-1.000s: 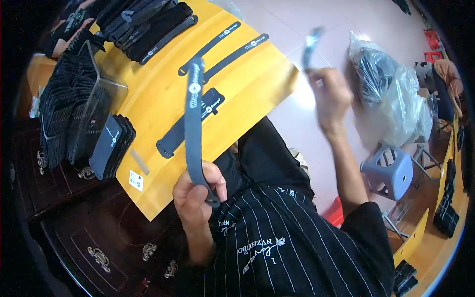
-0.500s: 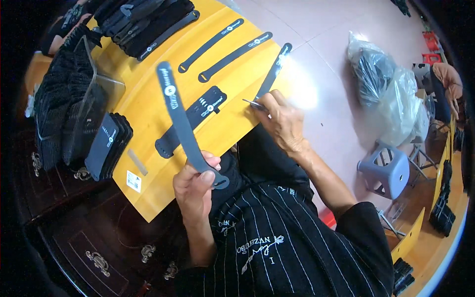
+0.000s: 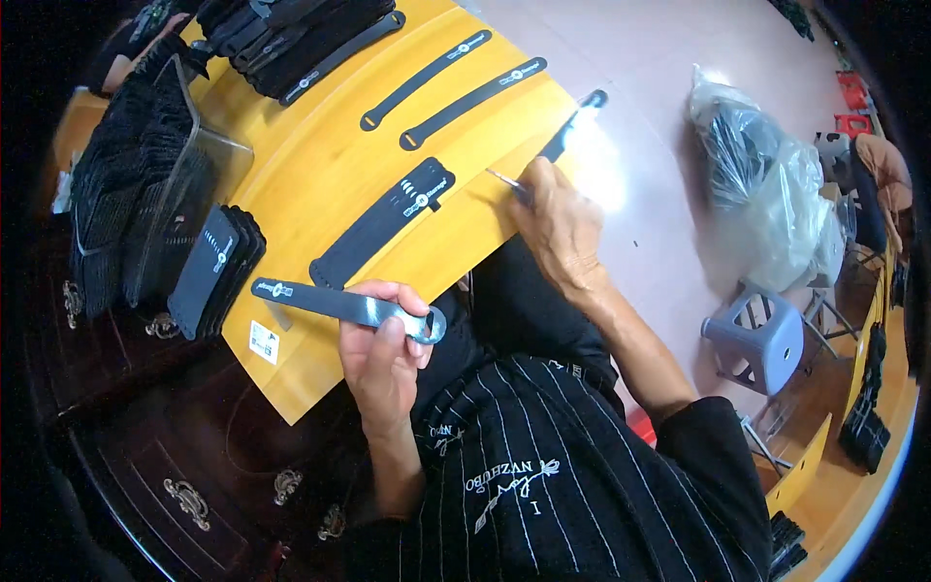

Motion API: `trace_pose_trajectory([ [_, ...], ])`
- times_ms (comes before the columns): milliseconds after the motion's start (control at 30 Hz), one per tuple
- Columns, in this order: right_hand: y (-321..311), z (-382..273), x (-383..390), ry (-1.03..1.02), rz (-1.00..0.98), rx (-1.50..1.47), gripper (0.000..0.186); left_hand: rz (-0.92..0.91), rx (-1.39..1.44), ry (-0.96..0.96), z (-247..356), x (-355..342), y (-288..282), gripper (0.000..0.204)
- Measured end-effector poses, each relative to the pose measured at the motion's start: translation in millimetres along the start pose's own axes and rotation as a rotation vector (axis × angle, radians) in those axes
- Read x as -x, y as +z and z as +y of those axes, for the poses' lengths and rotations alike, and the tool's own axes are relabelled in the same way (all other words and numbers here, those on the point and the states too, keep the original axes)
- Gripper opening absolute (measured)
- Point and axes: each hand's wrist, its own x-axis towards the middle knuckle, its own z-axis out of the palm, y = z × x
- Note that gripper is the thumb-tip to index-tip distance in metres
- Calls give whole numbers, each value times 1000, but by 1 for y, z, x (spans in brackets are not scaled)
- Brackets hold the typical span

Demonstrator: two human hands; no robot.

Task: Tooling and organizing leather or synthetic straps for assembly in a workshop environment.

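Pinched near its slotted end, a dark strap (image 3: 320, 298) is in my left hand (image 3: 383, 344), the long printed end reaching left over the table. My right hand (image 3: 561, 223) is closed on a thin tool with a pale metal tip (image 3: 505, 181); its exact kind is hidden by the fingers. Another dark strap (image 3: 575, 124) extends from beside the right fingers past the table edge; whether they grip it I cannot tell. Between the hands, on the yellow table (image 3: 320, 175), lies a wider black strap piece (image 3: 383, 221). Two slim straps (image 3: 427, 80) lie beyond it.
Stacked black straps (image 3: 301, 48) fill the far left. A clear bin (image 3: 194, 126) of black pieces and a smaller stack (image 3: 218, 272) stand at the left. On the floor to the right are plastic-bagged goods (image 3: 756, 175) and a blue stool (image 3: 754, 335).
My left hand has tipped its strap from nearly upright to almost level, pointing left. My right hand moved slightly, and the strap beside it shifted right, farther over the table edge.
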Motion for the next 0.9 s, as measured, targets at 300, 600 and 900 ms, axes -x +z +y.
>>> trace_pose_trajectory([
  [300, -17, -4, 1, -35, -107, -170, 36, -44, 44, 99, -4, -5, 0, 36],
  [600, -77, -48, 19, 71, -297, -529, 25, 48, -97, 192, -15, -15, 6, 29],
  [900, -69, -66, 33, -97, -382, -807, 16, 16, -69, 237, -17, -15, 19, 27],
])
